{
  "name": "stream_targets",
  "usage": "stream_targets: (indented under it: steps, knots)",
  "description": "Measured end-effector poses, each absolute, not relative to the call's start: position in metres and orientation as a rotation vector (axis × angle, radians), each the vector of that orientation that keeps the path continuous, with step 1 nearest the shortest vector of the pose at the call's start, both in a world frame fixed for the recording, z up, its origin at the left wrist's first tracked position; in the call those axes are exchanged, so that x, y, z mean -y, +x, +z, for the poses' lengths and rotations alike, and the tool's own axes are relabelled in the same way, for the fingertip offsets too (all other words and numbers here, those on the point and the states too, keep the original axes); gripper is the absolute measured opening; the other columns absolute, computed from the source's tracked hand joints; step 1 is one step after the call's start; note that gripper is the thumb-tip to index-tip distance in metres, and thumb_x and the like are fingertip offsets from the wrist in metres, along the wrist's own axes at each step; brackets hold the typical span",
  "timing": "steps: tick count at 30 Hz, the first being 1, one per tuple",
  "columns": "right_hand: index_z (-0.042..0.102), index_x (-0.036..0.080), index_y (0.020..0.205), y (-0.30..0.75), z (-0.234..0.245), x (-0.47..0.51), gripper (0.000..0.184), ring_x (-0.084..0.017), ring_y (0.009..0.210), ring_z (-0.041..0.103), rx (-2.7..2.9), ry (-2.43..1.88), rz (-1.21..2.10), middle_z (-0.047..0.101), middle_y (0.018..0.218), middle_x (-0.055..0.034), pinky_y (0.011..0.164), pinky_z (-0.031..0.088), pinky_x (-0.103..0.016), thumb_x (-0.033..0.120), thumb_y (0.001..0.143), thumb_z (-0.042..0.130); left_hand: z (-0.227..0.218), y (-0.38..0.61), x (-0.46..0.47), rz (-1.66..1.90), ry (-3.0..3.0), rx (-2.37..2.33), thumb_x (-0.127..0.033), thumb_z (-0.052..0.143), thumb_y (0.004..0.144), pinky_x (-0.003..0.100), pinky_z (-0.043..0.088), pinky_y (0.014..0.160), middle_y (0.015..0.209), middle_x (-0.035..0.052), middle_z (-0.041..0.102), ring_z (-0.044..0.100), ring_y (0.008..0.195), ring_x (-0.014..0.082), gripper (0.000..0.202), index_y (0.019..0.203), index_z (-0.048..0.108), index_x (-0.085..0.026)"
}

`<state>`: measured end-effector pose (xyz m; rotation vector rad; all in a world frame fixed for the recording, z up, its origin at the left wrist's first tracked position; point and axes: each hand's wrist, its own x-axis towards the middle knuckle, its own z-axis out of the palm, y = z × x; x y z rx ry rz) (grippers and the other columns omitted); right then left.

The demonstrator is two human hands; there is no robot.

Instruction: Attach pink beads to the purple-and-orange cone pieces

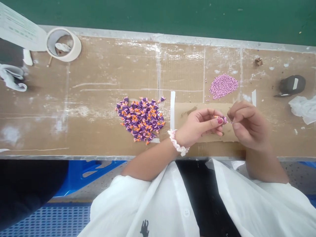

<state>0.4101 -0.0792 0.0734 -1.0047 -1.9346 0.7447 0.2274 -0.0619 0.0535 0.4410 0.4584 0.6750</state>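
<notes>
My left hand [201, 126] pinches a small purple and orange piece [221, 118] between thumb and fingers, over a taped cardboard patch [187, 110]. My right hand [248, 125] is closed in a pinch right beside it, its fingertips touching the same piece; what it holds is too small to make out. A heap of several purple and orange pieces [142, 118] lies left of my left hand. A small pile of pink beads [223, 86] sits beyond my hands. A white scrunchie [178, 144] is on my left wrist.
The cardboard-covered bench [86, 108] runs across the view, a green belt [172, 14] behind it. A roll of tape [63, 44] and papers [17, 28] sit far left, a dark object [291, 85] and a white crumpled plastic [303, 108] far right. A blue crate [81, 174] stands below the bench.
</notes>
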Motion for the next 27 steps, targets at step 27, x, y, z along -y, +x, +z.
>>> stream_targets:
  steps: [27]
  knots:
    - [0.047,0.025,0.087,0.403,0.083,0.078,0.019,-0.015,0.063,0.053,2.179,-0.958,0.453,0.051,0.075,0.0004,0.051,0.044,-0.029,0.010,0.081,0.057,0.049,0.228,0.064,0.513,0.296,-0.334,-0.031,0.083,0.070,0.015,0.040,0.047,0.064,0.0009,0.065,0.061,0.055,0.0062,0.031,0.081,0.061,-0.012]
